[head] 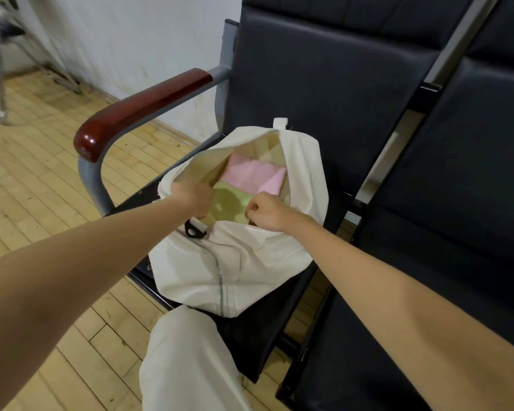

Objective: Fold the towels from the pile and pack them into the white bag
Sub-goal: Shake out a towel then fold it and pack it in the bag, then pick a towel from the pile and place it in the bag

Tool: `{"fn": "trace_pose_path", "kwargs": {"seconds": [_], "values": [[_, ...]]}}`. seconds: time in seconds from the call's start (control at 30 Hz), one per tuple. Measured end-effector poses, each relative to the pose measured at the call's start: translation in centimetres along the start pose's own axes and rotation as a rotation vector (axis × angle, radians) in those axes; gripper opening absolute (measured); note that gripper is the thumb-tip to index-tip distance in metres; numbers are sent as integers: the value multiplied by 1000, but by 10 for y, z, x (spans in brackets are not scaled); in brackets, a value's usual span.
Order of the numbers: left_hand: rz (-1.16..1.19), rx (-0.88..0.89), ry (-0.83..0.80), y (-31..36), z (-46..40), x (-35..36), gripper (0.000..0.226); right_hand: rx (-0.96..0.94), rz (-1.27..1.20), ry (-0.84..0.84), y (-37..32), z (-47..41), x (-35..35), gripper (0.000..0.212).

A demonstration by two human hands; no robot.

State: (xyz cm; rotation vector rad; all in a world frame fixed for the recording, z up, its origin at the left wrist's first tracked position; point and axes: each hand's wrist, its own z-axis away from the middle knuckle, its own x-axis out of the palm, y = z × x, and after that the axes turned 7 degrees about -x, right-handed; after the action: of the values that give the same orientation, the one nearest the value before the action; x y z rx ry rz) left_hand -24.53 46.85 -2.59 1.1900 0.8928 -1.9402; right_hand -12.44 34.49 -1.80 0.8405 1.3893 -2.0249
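White fabric zip bag [238, 262] on black padded seat [324, 93], long axis 6-to-12 o'clock, mouth at 12. Left hand [192, 197] grips its left rim; right hand [267, 213] pinches folded green towel [227, 203], pink towel [254, 176] beyond.

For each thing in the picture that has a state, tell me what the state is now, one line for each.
white bag: on the chair seat, mouth held open, zipper undone at the top.
pink towel: folded, lying inside the bag.
green towel: folded, inside the bag, nearer the person than the pink one.
left hand: grips the bag's left edge.
right hand: fingers curled, pinching at the bag's near edge by the green towel.
chair: holds the bag.
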Motion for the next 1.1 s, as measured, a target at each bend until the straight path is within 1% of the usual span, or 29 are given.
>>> {"fn": "trace_pose_path", "kwargs": {"seconds": [0.07,0.17,0.27,0.33,0.4,0.47,0.53,0.6,0.73,0.87,0.93,1.1], "values": [[104,81,28,-1,0,-5,14,-76,36,111,11,16,-14,25],[339,128,110,13,13,-15,23,-154,209,245,29,51,-41,26],[436,164,177,41,37,-28,27,-138,395,295,51,94,-63,31],[486,196,184,68,54,-35,29,-94,419,325,69,124,-74,33],[516,256,217,100,75,-43,29,-17,419,328,90,156,-81,36],[564,320,280,132,93,-48,27,98,435,326,113,192,-87,41],[615,369,296,164,113,-53,29,223,438,337,140,231,-93,43],[628,446,268,196,133,-55,27,340,421,341,168,272,-96,44],[573,601,197,274,175,-48,26,563,327,378,222,360,-92,46],[495,739,86,360,221,-32,33,678,294,461,268,441,-79,49],[453,824,32,403,247,-26,37,728,302,530,288,480,-73,55],[367,1017,-20,501,319,-21,43,940,268,889,329,576,-59,73]]}}
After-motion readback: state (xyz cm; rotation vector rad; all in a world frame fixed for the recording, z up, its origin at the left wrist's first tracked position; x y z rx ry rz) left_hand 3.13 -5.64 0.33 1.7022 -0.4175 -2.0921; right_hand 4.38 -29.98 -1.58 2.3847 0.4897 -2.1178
